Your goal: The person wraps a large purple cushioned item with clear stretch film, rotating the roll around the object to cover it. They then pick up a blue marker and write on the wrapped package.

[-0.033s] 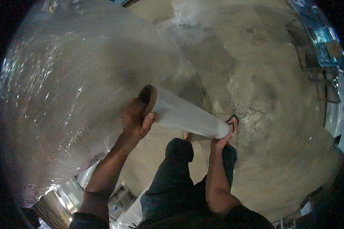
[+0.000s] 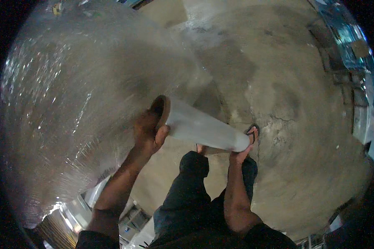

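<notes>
I hold a roll of clear stretch film (image 2: 203, 128) on a brown cardboard core, tilted from upper left to lower right. My left hand (image 2: 148, 132) grips the upper core end, with the thumb against the roll. My right hand (image 2: 239, 156) holds the lower end from beneath. A sheet of film runs off the roll onto a large load (image 2: 70, 103) on my left, which is wrapped in shiny film. The roll's upper end is close against that load.
Stained, cracked concrete floor (image 2: 286, 108) spreads ahead and to the right. My feet in flip-flops (image 2: 252, 132) and my dark trousers (image 2: 195, 191) are below the roll. Blurred blue and metal fixtures (image 2: 353, 54) line the far right edge. The load's base (image 2: 66, 216) shows at lower left.
</notes>
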`<state>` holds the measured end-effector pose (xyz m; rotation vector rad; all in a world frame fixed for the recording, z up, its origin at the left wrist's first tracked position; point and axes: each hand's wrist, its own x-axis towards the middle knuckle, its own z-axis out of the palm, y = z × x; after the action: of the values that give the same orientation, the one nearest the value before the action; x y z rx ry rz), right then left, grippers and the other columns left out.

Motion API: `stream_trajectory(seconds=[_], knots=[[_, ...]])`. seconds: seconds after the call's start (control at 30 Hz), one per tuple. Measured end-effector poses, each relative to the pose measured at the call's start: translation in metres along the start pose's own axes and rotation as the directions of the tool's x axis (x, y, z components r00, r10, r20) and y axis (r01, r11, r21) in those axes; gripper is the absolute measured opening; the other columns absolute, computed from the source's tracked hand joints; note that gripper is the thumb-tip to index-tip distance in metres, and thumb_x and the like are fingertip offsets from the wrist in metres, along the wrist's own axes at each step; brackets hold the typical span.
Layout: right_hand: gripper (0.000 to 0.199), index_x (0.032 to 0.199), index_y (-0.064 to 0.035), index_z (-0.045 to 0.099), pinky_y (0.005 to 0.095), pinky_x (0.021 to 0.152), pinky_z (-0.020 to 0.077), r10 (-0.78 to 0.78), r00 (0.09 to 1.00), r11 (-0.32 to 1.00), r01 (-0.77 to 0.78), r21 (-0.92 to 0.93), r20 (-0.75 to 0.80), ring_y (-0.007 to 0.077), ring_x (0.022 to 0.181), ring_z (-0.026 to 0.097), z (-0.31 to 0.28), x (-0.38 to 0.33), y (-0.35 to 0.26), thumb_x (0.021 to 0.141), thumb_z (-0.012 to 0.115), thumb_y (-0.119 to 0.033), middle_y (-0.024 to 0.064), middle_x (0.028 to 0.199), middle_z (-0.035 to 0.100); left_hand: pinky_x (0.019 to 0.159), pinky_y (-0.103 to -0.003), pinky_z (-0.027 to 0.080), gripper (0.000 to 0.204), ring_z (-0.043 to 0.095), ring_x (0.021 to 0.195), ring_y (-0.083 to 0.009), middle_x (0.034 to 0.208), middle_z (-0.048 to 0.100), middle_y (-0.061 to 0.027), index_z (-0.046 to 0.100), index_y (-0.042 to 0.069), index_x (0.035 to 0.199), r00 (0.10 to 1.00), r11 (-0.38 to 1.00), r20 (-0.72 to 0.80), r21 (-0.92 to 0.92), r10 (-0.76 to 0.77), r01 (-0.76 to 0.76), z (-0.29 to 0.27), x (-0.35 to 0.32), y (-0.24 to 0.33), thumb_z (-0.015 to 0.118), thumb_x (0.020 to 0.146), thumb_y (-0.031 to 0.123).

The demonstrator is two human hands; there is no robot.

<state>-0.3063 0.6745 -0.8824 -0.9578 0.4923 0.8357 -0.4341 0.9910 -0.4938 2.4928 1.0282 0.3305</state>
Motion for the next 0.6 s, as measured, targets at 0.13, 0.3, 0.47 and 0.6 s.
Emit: stream_trajectory(seconds=[0.13,0.3,0.47,0.6], knots=[[0.07,0.148,-0.0116,0.044,0.0473,0.115,0.0364,-0.132,0.99,0.99,0.133,0.035,-0.039,0.0292,0.133,0.052,-0.03,-0.081,0.022,0.104,0.033,-0.065,0.0093,0.143,0.055,0.071,-0.049,0.05,0.04,0.061,0.082,-0.0416,0.092,0.065,-0.0202,0.065,0.0,0.09,0.983,0.983,-0.039,-0.034,0.178,-0.179,-0.018,-0.05,-0.01,0.071,0.086,0.039],[0.07,0.149,-0.0109,0.044,0.0495,0.113,0.0387,-0.152,0.988,0.968,0.154,0.198,-0.024,0.0319,0.134,0.051,-0.018,-0.19,0.024,0.104,0.034,-0.064,0.0104,0.145,0.055,0.079,-0.049,0.052,0.045,0.063,0.09,-0.0417,0.097,0.067,-0.0196,0.069,0.002,0.092,0.995,0.985,0.032,-0.15,0.094,-0.089,-0.062,-0.108,-0.017,0.081,0.076,0.041],[0.071,0.144,-0.0115,0.048,0.0477,0.106,0.0457,-0.068,0.977,0.986,0.097,0.138,-0.204,0.0282,0.132,0.054,-0.022,-0.294,0.028,0.102,0.035,-0.067,0.007,0.142,0.057,0.086,-0.047,0.053,0.053,0.064,0.097,-0.0418,0.097,0.069,-0.0202,0.072,0.0,0.095,0.935,0.93,0.167,-0.257,0.312,-0.264,-0.108,-0.177,-0.006,0.086,0.07,0.045],[0.07,0.14,-0.0123,0.051,0.0443,0.101,0.0489,-0.049,0.961,0.981,0.098,0.17,-0.272,0.0249,0.127,0.056,-0.03,-0.333,0.079,0.1,0.041,-0.069,0.0038,0.14,0.058,0.082,-0.047,0.052,0.049,0.064,0.09,-0.0405,0.089,0.067,-0.0207,0.07,-0.002,0.086,0.922,0.927,0.167,-0.208,0.349,-0.313,-0.13,-0.192,-0.021,0.085,0.075,0.042]])
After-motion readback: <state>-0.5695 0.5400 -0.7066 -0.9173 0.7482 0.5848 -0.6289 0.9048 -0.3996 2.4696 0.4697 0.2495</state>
